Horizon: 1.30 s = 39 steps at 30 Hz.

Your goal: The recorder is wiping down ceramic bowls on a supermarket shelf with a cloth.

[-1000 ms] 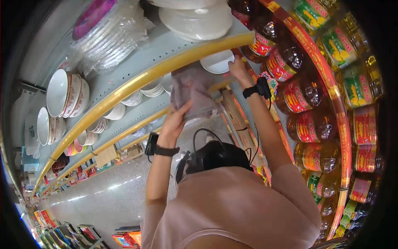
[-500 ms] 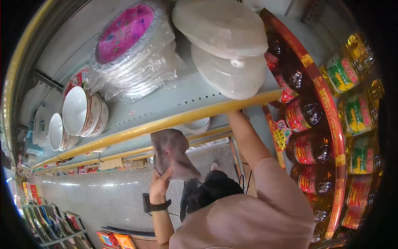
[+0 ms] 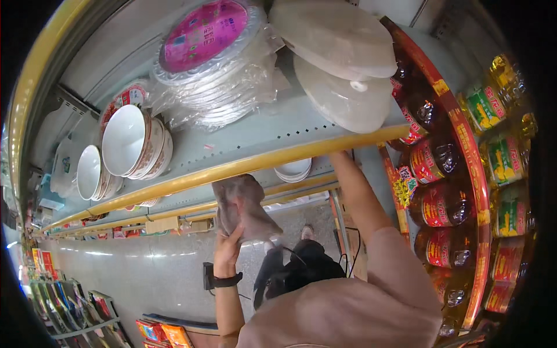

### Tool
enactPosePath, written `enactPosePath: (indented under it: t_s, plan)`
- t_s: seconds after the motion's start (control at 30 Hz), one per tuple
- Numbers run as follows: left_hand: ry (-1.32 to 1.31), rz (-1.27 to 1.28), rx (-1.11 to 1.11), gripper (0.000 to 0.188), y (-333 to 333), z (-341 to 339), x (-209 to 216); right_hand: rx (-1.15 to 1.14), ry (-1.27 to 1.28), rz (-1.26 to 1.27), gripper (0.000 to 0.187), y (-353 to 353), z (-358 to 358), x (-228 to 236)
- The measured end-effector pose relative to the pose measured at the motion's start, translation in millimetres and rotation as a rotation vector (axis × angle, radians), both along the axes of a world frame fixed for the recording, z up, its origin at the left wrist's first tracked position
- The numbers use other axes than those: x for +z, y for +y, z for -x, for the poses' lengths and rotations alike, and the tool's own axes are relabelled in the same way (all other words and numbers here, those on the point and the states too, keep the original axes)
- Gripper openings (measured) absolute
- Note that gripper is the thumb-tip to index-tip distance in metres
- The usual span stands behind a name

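While stacked white bowls sit at the frame's left, the left hand pinches a grey cloth against the yellow shelf edge at centre, apparently mid-wipe; the right hand's grip is hidden behind the shelf, right of centre, so a further wiping pass would need steady pressure.

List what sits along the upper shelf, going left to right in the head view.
White bowls on their sides → wrapped stack of clear plates with a pink label → pale round lids → dark bottles → yellow oil bottles.

Left hand raised with fingers closed; right arm stretched up, hand hidden.
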<state>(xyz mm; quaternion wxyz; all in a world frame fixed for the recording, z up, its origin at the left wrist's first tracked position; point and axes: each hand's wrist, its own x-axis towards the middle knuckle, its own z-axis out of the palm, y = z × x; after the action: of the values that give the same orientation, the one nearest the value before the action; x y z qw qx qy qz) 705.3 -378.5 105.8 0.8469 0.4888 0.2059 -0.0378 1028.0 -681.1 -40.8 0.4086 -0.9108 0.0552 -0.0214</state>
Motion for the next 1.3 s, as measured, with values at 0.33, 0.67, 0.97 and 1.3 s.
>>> enactPosePath:
  t_s: [0.33,0.67,0.97,1.3]
  plan:
    - [-0.398,-0.942,-0.229,0.016,22.7,3.1,-6.9,0.305,0.171,-0.091,0.043,87.6,237.0,181.5]
    - [-0.547,-1.195,-0.425,0.029,63.4,18.4,29.2,0.646,0.020,-0.594,0.043,195.4,257.3,147.9]
    - [-0.707,-1.414,0.915,0.035,268.2,-44.9,160.5,0.740,0.115,-0.577,0.042,176.6,280.2,184.6]
    - [-0.108,-1.613,0.206,0.023,333.8,-102.7,204.8,0.700,0.102,-0.587,0.041,159.3,280.8,165.8]
